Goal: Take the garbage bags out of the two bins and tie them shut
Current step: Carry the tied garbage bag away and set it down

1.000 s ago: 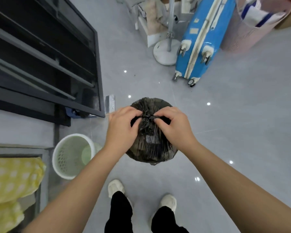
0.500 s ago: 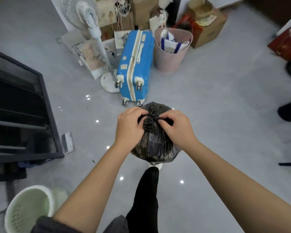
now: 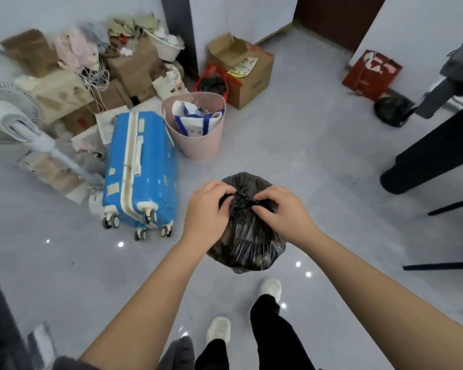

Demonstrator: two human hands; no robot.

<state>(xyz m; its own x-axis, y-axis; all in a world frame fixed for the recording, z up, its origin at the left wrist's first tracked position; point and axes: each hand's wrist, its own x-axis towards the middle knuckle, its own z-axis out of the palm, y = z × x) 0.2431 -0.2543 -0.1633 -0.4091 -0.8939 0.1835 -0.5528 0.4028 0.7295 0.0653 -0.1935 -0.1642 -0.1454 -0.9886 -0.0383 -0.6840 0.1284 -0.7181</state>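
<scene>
**Turned from the bin, knot nearly finished**

Since a second ago we have swung away from the pale bin, now out of view, and the blue suitcase (image 3: 139, 169) has come fully into sight. The black garbage bag (image 3: 247, 244) hangs just right of the suitcase, clear of the floor. Our left hand (image 3: 206, 209) and right hand (image 3: 281, 212) each pinch its gathered neck, where a knot looks formed but not released. Far right of the suitcase sits a second dark bag (image 3: 390, 110), perhaps the other one, already tied.
</scene>
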